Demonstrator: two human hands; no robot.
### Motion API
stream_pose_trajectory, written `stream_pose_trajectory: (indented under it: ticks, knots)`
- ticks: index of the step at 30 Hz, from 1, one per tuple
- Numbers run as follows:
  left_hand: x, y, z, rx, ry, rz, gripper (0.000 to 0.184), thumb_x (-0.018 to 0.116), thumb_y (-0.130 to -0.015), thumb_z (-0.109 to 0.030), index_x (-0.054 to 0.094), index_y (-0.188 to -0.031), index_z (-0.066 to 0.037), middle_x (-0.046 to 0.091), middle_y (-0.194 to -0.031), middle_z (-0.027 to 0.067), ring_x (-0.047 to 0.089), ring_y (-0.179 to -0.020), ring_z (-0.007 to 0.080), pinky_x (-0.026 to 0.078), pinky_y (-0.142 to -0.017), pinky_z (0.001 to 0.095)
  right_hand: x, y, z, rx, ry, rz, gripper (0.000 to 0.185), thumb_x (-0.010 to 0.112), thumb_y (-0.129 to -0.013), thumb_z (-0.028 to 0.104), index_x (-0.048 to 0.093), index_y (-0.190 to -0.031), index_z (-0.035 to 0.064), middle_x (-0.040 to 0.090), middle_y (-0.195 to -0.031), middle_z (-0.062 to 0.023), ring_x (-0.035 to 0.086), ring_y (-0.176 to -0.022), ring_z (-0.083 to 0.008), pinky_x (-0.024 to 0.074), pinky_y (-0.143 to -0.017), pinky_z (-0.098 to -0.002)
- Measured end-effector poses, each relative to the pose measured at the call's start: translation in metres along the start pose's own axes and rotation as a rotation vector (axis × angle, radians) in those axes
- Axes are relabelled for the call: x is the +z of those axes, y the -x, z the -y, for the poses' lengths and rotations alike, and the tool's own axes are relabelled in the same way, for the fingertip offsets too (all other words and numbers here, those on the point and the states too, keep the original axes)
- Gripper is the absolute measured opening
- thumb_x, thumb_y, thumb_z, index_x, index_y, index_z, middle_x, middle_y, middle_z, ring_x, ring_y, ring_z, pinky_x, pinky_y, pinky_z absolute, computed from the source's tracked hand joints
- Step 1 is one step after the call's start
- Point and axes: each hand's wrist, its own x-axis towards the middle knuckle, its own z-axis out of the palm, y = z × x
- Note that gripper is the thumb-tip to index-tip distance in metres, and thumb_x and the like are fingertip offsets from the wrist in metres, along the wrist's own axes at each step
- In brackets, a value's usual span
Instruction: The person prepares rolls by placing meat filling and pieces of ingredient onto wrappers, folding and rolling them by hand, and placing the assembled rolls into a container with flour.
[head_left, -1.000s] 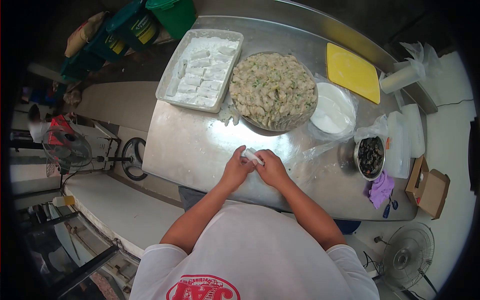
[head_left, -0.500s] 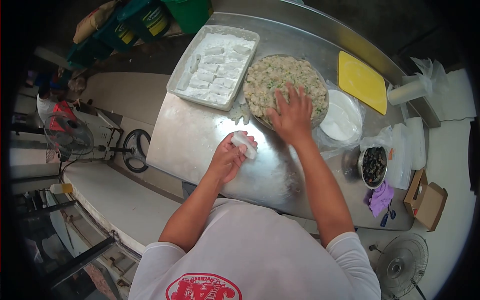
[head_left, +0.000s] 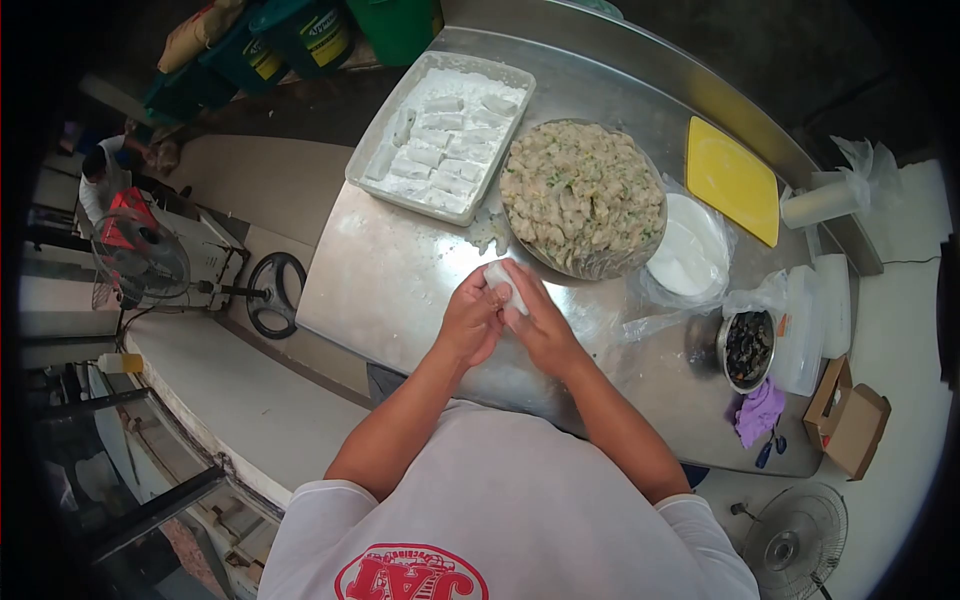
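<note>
A white roll [head_left: 507, 287] is held between my two hands above the steel table's front part. My left hand [head_left: 474, 318] is closed round its left side, and my right hand [head_left: 540, 318] presses on it from the right. Beyond my hands stands a large bowl heaped with a pale minced mixture [head_left: 583, 190] flecked with green. Left of that bowl, a plastic tray [head_left: 466, 217] holds white powder and several powdered rolls [head_left: 424, 157].
On the steel table [head_left: 380, 275] are a white container in plastic [head_left: 690, 250], a yellow board [head_left: 732, 180], a bowl of dark pieces [head_left: 748, 348] and a purple cloth [head_left: 760, 412]. An open cardboard box [head_left: 850, 415] lies right. A person [head_left: 100, 180] is far left.
My right hand has come back from the minced mixture to the roll in my left hand. The view has shifted a little, and the person at far left shows more.
</note>
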Motion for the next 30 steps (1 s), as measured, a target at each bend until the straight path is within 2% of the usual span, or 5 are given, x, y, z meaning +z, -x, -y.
stream_pose_trajectory:
  ticks: [3, 13, 21, 25, 30]
  knots:
    - [0.014, -0.001, -0.01, 0.057, 0.036, -0.19, 0.046, 0.074, -0.096, -0.014, 0.052, -0.136, -0.005, 0.065, -0.123, 0.0094, 0.067, -0.109, 0.0207, 0.058, -0.094, 0.0349, -0.003, 0.026, -0.007, -0.032, 0.056, 0.059, 0.067, 0.059, -0.102, 0.027, 0.033, -0.162, 0.0095, 0.036, -0.164, -0.0172, 0.026, -0.155, -0.0358, 0.0211, -0.126, -0.0449]
    - [-0.004, -0.06, -0.122, -0.138, -0.436, -0.35, 0.045, 0.07, -0.094, -0.008, 0.052, -0.134, -0.019, 0.064, -0.107, 0.0057, 0.058, -0.077, 0.0109, 0.048, -0.057, 0.025, -0.041, 0.113, -0.013, 0.251, 0.141, -0.124, 0.023, 0.071, -0.091, 0.008, 0.073, -0.112, -0.001, 0.07, -0.118, -0.0148, 0.067, -0.112, -0.0283, 0.0514, -0.099, -0.0366]
    - [0.04, -0.213, -0.234, 0.44, -2.158, 0.08, 0.072, 0.074, -0.082, -0.004, 0.052, -0.149, -0.02, 0.064, -0.136, 0.0213, 0.06, -0.125, 0.0396, 0.05, -0.106, 0.045, -0.055, 0.131, -0.001, 0.234, 0.373, -0.225, 0.02, 0.071, -0.09, 0.008, 0.073, -0.107, -0.0012, 0.072, -0.109, -0.0162, 0.07, -0.103, -0.0307, 0.0545, -0.09, -0.0359]
    - [0.047, -0.257, -0.258, 1.009, -2.192, 0.256, 0.044, 0.073, -0.084, -0.005, 0.07, -0.127, -0.014, 0.071, -0.126, 0.0139, 0.065, -0.116, 0.0366, 0.053, -0.099, 0.0444, -0.057, 0.149, 0.003, 0.288, 0.366, -0.321, 0.018, 0.071, -0.09, 0.008, 0.073, -0.106, -0.0013, 0.072, -0.107, -0.0164, 0.07, -0.099, -0.0302, 0.0556, -0.086, -0.0354]
    - [0.1, -0.217, -0.177, 0.655, -1.826, 0.063, 0.033, 0.076, -0.093, -0.016, 0.07, -0.125, -0.012, 0.071, -0.082, 0.0064, 0.068, -0.077, 0.0174, 0.054, -0.075, 0.0326, -0.063, 0.174, -0.016, 0.267, 0.341, -0.486, 0.016, 0.07, -0.091, 0.008, 0.074, -0.104, 0.0001, 0.072, -0.102, -0.015, 0.072, -0.092, -0.0295, 0.0575, -0.076, -0.0346]
